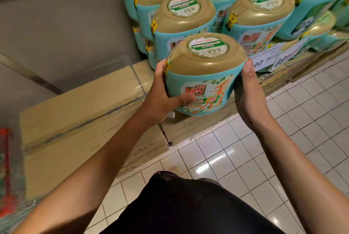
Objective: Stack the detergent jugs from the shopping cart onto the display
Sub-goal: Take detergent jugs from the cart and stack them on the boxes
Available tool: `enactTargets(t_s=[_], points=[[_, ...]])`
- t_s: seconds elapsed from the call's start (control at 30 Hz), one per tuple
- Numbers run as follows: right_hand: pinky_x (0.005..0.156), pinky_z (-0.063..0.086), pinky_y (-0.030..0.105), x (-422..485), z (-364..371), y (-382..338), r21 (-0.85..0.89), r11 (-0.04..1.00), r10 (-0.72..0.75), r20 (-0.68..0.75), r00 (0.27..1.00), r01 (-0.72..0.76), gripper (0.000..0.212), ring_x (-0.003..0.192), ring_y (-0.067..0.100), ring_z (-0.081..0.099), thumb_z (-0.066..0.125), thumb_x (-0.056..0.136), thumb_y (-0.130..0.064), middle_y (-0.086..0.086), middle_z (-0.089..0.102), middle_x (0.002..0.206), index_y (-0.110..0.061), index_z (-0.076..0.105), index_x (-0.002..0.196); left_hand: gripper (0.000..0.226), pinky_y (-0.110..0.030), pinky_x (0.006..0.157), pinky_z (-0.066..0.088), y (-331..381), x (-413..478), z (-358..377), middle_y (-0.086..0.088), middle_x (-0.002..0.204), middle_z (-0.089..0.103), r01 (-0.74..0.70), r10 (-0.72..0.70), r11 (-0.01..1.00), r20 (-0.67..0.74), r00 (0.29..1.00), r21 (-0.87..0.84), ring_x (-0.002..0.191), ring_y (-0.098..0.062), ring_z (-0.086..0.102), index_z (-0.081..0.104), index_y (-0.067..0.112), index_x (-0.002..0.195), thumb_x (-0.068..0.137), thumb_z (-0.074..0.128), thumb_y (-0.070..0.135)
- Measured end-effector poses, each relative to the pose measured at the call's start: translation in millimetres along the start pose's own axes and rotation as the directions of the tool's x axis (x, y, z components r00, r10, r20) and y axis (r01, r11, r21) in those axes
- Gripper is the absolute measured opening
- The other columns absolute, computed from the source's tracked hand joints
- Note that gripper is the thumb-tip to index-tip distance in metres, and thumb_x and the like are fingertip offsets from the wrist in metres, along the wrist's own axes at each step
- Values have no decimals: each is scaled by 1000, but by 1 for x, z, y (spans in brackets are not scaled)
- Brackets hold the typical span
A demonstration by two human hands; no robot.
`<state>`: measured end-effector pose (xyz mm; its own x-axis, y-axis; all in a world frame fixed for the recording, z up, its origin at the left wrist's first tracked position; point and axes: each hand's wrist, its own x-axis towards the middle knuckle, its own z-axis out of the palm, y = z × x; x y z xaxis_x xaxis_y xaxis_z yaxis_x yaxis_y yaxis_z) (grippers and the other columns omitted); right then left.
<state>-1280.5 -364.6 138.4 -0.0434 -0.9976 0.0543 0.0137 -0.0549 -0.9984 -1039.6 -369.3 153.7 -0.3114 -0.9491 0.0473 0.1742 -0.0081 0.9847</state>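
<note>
The left thumb (186, 99) lay flat across the front label of the detergent jug (205, 63). The rest of the left hand (162, 96) wrapped round the jug's side at nine o'clock, its fingers hidden behind the jug. At three o'clock the right hand (249, 92) clasped the opposite side. The right thumb (249, 69) pointed up along the teal sleeve, and its fingers were likewise out of sight. Both hands gripped the one jug, which was upright with its gold top and round sticker facing the camera.

The jug sat just in front of the display. At its twelve o'clock the stacked jugs (186, 18) stood in close rows, two layers deep. Whether its base touched the cardboard beneath could not be told. White price tags (264, 60) hung at two o'clock. Cardboard boxes (79, 113) lay at eight o'clock, and the tiled floor (283, 139) spread at five o'clock.
</note>
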Motion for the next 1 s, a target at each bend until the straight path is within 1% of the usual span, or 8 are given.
enactTargets(t_s=[0.13, 0.23, 0.33, 0.4, 0.5, 0.7, 0.87, 1.0], points=[[126, 26, 62, 8, 2, 2, 40, 998, -51, -42, 998, 52, 57, 153, 27, 40, 36, 112, -58, 6, 51, 158, -23, 46, 156, 104, -34, 102, 57, -11, 19, -6, 6, 152, 54, -70, 66, 995, 51, 996, 69, 141, -19, 56, 32, 41, 153, 72, 96, 33], [126, 25, 64, 12, 2, 1, 20, 997, -75, -26, 997, 76, 64, 155, 30, 37, 39, 111, -58, 10, 46, 162, -17, 38, 160, 105, -35, 108, 54, -21, 30, -10, 6, 157, 49, -109, 101, 985, 66, 993, 131, 146, -19, 50, 32, 45, 155, 74, 97, 33], [127, 25, 63, 12, -3, 5, -74, 992, -106, -32, 994, 103, 90, 158, 27, 31, 54, 100, -69, 6, 37, 168, -16, 25, 166, 110, -40, 115, 49, -36, 36, -14, 6, 161, 44, -107, 99, 974, 49, 994, 198, 149, -17, 45, 30, 45, 159, 72, 98, 39], [129, 23, 60, 9, -5, 8, -146, 982, -127, -31, 991, 121, 114, 161, 24, 25, 70, 86, -74, 2, 29, 172, -19, 14, 169, 113, -51, 118, 46, -44, 38, -15, 7, 163, 42, -68, 68, 976, 10, 998, 208, 151, -17, 43, 30, 47, 159, 70, 100, 43], [129, 23, 58, 11, -4, 10, -180, 978, -108, -29, 994, 101, 138, 162, 19, 22, 93, 71, -62, -4, 21, 175, -30, 3, 170, 116, -59, 117, 44, -49, 43, -14, 3, 165, 40, -49, 57, 975, -31, 998, 217, 153, -20, 40, 29, 45, 161, 70, 100, 44], [130, 23, 57, 20, 2, 9, -276, 954, -140, -68, 988, 116, 134, 163, 16, 17, 91, 76, -59, -5, 15, 177, -32, -1, 170, 109, -58, 116, 46, -42, 46, -10, 5, 165, 38, -85, 120, 964, -125, 985, 252, 154, -18, 39, 32, 57, 157, 69, 97, 52], [128, 27, 58, 12, 5, 14, -282, 955, -107, -46, 993, 90, 111, 162, 19, 22, 77, 90, -59, -4, 24, 175, -28, 8, 170, 112, -56, 113, 50, -44, 35, -2, 6, 162, 34, -94, 159, 943, -187, 969, 318, 153, -15, 39, 32, 47, 161, 68, 94, 59], [126, 33, 57, 4, 10, 17, -298, 952, -92, -67, 994, 68, 98, 159, 18, 28, 71, 95, -59, -4, 31, 172, -28, 15, 170, 114, -49, 114, 51, -50, 26, 0, 6, 165, 35, -89, 151, 941, -170, 974, 326, 154, -17, 38, 29, 36, 163, 71, 95, 48]])
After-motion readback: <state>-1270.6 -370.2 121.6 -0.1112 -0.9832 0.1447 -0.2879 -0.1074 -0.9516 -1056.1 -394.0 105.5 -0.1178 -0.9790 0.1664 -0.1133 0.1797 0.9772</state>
